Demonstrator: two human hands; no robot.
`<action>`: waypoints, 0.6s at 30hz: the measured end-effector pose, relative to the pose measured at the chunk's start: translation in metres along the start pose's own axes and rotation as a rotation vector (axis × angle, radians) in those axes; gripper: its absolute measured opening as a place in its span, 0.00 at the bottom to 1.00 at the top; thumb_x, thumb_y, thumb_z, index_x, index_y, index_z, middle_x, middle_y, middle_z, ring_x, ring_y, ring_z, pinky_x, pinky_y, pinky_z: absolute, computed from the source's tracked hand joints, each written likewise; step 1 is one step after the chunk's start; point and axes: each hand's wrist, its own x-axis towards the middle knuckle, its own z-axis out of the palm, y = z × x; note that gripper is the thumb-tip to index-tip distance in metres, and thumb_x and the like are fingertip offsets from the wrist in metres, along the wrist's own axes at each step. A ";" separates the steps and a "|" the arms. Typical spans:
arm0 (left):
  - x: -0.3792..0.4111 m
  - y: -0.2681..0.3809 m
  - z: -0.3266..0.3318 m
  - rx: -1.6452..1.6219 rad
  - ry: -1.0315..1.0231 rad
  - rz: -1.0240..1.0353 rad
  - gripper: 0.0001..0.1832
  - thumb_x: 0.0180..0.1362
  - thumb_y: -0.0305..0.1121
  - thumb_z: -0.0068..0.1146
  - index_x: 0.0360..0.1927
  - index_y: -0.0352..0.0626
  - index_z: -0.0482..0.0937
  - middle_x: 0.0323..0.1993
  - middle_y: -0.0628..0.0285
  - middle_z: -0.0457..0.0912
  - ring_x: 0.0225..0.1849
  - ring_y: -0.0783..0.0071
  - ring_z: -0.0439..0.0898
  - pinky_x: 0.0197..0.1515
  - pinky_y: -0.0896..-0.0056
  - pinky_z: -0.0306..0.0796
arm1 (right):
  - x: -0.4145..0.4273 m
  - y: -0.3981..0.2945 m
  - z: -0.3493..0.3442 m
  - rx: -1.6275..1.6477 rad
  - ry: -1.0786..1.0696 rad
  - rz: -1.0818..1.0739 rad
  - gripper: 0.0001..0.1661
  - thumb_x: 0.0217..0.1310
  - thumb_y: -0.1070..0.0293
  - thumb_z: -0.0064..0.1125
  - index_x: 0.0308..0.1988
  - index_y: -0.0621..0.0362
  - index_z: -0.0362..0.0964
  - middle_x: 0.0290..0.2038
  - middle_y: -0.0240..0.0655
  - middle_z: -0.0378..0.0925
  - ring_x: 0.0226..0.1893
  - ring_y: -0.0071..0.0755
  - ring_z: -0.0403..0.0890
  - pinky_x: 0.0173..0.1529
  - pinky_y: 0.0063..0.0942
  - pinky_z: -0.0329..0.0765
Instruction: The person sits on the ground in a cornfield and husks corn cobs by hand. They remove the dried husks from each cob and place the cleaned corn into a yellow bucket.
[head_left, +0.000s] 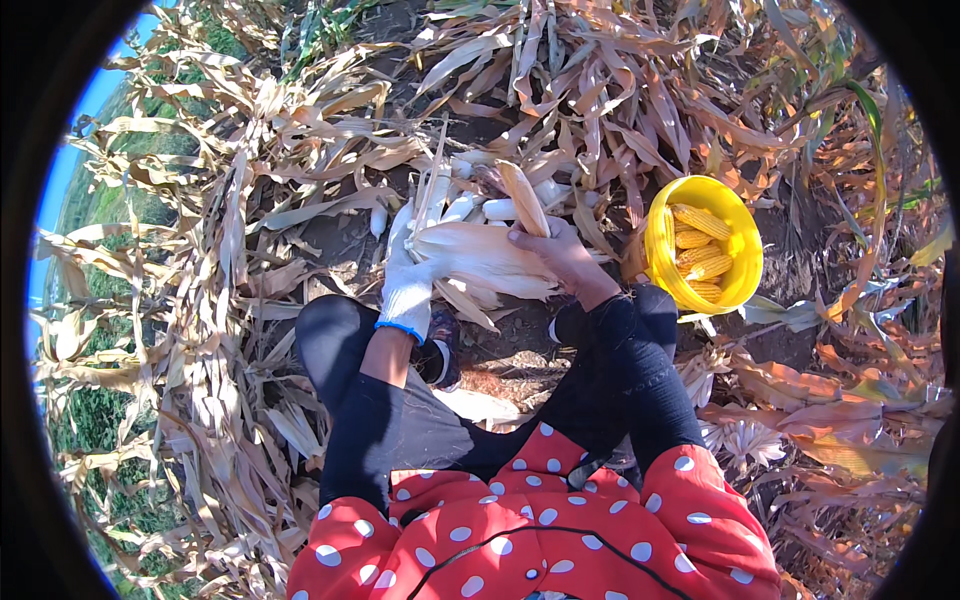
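My left hand (409, 274), in a white knit glove with a blue cuff edge, grips pale dry corn husks (487, 255) that spread across to the right. My bare right hand (555, 251) is closed around the lower end of a tan, husk-covered ear of corn (523, 196), its thumb on the front; the ear points up and slightly left. The husks pass just below and beside the right hand. Behind both hands, several whitish husked ears (499, 209) lie on the ground among loose husks.
To the right stands a yellow plastic bucket (658, 247) holding several yellow corn cobs (701, 221). Dry corn stalks and leaves (592, 97) are heaped in front, with more at left and right. My shoes (446, 349) rest on the soil between my bent legs.
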 end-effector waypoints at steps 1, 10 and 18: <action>0.006 -0.012 -0.009 0.072 -0.018 0.046 0.46 0.44 0.16 0.63 0.71 0.38 0.57 0.57 0.54 0.76 0.54 0.64 0.78 0.56 0.64 0.75 | 0.000 0.000 0.000 -0.007 -0.006 -0.015 0.15 0.57 0.62 0.70 0.39 0.59 0.77 0.33 0.25 0.76 0.34 0.19 0.73 0.43 0.21 0.70; 0.000 -0.005 -0.010 0.987 -0.102 0.079 0.48 0.46 0.33 0.69 0.71 0.42 0.57 0.59 0.48 0.73 0.57 0.55 0.75 0.58 0.58 0.71 | -0.002 -0.007 -0.018 -0.069 0.055 -0.179 0.14 0.60 0.62 0.67 0.39 0.59 0.75 0.28 0.22 0.71 0.27 0.14 0.68 0.31 0.18 0.66; -0.025 0.021 0.011 1.462 -0.165 0.743 0.52 0.38 0.51 0.75 0.69 0.47 0.64 0.67 0.51 0.67 0.71 0.53 0.60 0.73 0.51 0.49 | -0.004 0.003 -0.023 -0.555 -0.091 -0.307 0.22 0.55 0.60 0.67 0.48 0.58 0.76 0.33 0.37 0.80 0.35 0.32 0.79 0.44 0.30 0.74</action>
